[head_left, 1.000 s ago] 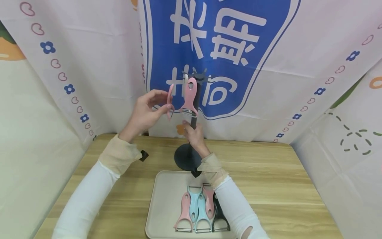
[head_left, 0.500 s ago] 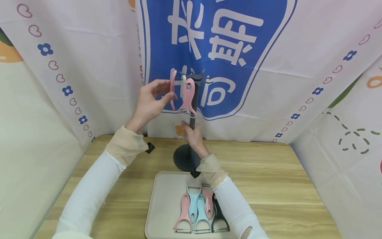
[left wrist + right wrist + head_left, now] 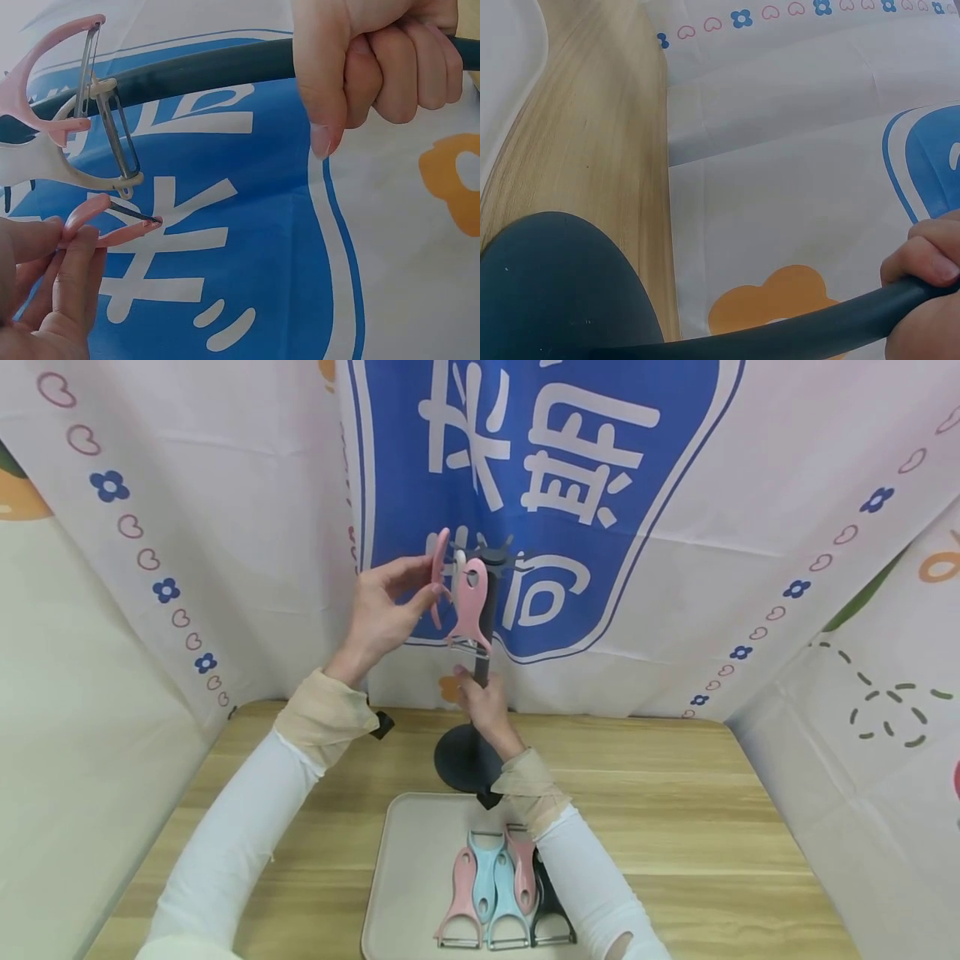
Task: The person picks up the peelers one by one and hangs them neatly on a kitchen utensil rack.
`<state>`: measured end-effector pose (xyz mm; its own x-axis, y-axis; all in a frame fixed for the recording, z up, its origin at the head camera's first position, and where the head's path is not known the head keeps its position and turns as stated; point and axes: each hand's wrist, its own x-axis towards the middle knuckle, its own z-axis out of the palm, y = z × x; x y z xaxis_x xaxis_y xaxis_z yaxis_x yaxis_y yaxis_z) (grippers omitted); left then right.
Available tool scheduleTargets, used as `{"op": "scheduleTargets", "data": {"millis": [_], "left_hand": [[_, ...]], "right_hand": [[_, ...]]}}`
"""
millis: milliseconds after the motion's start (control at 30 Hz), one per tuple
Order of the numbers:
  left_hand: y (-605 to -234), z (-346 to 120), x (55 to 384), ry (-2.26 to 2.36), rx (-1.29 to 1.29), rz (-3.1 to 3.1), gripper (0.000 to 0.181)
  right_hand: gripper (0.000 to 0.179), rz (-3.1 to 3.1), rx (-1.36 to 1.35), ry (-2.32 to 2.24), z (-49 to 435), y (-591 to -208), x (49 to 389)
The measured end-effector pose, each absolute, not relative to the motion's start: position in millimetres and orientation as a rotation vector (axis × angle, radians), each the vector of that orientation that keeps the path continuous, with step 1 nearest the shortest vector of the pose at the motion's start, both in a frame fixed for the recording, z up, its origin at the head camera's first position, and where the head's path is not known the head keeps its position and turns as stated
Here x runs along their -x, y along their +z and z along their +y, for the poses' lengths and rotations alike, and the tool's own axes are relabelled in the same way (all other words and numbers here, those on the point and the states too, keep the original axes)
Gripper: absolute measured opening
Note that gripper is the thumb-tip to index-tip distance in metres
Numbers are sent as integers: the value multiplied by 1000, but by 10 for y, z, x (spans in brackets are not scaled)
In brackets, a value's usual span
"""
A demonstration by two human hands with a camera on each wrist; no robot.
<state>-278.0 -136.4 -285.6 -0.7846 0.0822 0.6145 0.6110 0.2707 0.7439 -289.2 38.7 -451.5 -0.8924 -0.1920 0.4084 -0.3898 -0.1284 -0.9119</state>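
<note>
My left hand (image 3: 384, 614) pinches a pink peeler (image 3: 441, 560) by its handle, upright and edge-on, just left of a dark rack's hooks. In the left wrist view that peeler's blade end (image 3: 135, 225) points away from the fingers. My right hand (image 3: 486, 703) grips the pole (image 3: 217, 71) of the dark hook stand, below its ring of hooks (image 3: 495, 556). A second pink peeler (image 3: 471, 602) hangs on the stand, blade down. Beside it hangs a white peeler (image 3: 45, 165), mostly hidden behind the pink one in the head view. The stand's round base (image 3: 562, 285) rests on the table.
A beige tray (image 3: 405, 860) lies in front of the stand. On it are a pink peeler (image 3: 462, 885), light blue peelers (image 3: 506, 902), another pink peeler (image 3: 523, 868) and a black peeler (image 3: 551, 910), partly under the right forearm. A printed cloth (image 3: 300, 527) hangs behind the wooden table (image 3: 637, 777).
My left hand has risen and moved right, bringing the pink peeler up beside the hooks and more upright. My right hand keeps its grip on the pole.
</note>
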Motion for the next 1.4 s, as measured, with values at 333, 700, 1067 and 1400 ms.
{"op": "scheduleTargets", "data": {"millis": [333, 700, 1067, 1400], "left_hand": [[-2833, -1326, 2725, -1537, 598, -2121, 36], [-2840, -1276, 2712, -1520, 623, -2137, 36], [-2858, -1246, 2717, -1451, 669, -2163, 37], [-2886, -1248, 2692, -1485, 716, -2193, 40]], "right_hand": [[55, -1956, -668, 2167, 362, -4496, 2883], [56, -1971, -646, 2177, 361, -4512, 2891], [56, -1985, -647, 2162, 368, -4515, 2879], [55, -1971, -630, 2175, 371, -4510, 2885]]}}
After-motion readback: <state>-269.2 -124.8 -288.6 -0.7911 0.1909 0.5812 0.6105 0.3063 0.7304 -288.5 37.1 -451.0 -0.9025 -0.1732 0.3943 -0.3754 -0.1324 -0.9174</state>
